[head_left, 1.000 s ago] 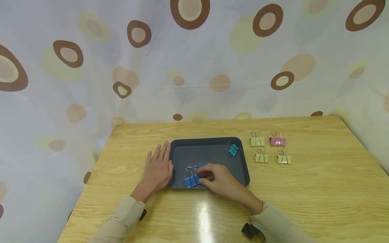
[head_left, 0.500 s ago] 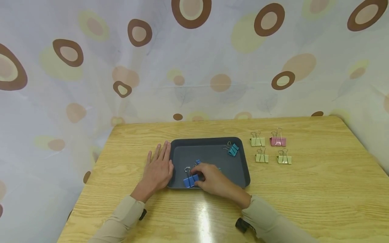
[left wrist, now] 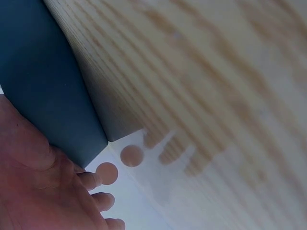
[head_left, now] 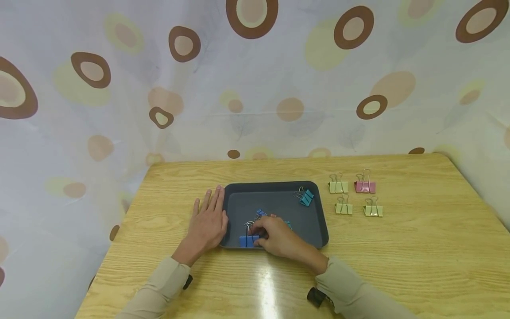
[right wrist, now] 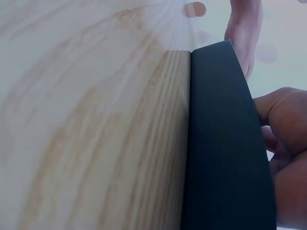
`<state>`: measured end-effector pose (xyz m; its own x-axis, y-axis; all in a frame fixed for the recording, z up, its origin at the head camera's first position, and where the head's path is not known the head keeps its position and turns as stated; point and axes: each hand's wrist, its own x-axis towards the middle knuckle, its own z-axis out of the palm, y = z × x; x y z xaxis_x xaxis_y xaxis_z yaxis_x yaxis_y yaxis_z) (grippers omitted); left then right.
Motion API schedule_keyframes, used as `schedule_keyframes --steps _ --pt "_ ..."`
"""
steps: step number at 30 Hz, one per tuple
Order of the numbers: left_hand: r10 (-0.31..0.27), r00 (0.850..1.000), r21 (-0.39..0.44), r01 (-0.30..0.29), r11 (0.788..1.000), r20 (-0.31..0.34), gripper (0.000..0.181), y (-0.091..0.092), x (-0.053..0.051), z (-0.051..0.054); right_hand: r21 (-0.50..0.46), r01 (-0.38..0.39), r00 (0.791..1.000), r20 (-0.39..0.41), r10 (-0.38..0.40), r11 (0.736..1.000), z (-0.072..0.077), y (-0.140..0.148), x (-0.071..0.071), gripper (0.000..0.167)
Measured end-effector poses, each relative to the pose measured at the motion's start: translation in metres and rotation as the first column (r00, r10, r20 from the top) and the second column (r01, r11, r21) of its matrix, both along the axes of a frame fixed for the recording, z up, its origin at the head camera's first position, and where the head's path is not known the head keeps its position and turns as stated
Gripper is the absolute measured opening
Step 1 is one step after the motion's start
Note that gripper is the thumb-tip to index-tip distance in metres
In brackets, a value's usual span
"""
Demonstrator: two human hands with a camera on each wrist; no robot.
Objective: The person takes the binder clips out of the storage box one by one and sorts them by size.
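Observation:
A dark grey tray [head_left: 275,187] lies on the table. My left hand [head_left: 208,225] rests flat against its left side, fingers straight; in the left wrist view the palm touches the tray wall [left wrist: 53,91]. Inside the tray, near its front edge, my right hand [head_left: 280,237] pinches the right end of a large blue binder clip [head_left: 248,241] between thumb and curled fingers. Just behind that clip is a small blue binder clip [head_left: 260,213]. A teal clip [head_left: 288,224] is mostly hidden by the right hand. The right wrist view hides the fingertips behind the tray wall [right wrist: 225,143].
A teal binder clip [head_left: 306,197] lies in the tray's back right corner. Right of the tray stand a pink binder clip [head_left: 365,187] and three pale green ones, such as the front right one [head_left: 373,211]. A patterned curtain [head_left: 255,88] hangs behind the table [head_left: 418,248].
My right hand has moved slightly left onto the large blue clip, which has turned and shifted toward the tray's front edge. The small blue clip has shifted back a little. The left hand stays put.

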<state>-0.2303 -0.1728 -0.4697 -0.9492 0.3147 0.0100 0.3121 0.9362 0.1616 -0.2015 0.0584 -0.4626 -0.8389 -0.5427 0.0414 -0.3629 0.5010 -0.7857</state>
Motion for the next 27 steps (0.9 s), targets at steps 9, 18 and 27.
schedule_keyframes --steps 9,18,27 --pt "-0.003 1.000 0.006 0.003 1.000 0.006 0.064 -0.001 0.001 -0.003 -0.065 0.057 0.998 0.018 -0.056 0.996 -0.002 0.008 0.001 0.019" --pt "-0.003 1.000 -0.011 0.003 1.000 0.015 0.064 -0.001 0.000 -0.002 -0.174 0.165 0.986 0.060 -0.157 0.971 0.005 0.023 0.003 0.016" --pt "-0.007 1.000 0.005 0.007 1.000 -0.005 0.063 0.000 -0.001 -0.001 -0.251 0.190 0.981 0.092 -0.172 0.949 0.016 0.052 0.005 0.016"
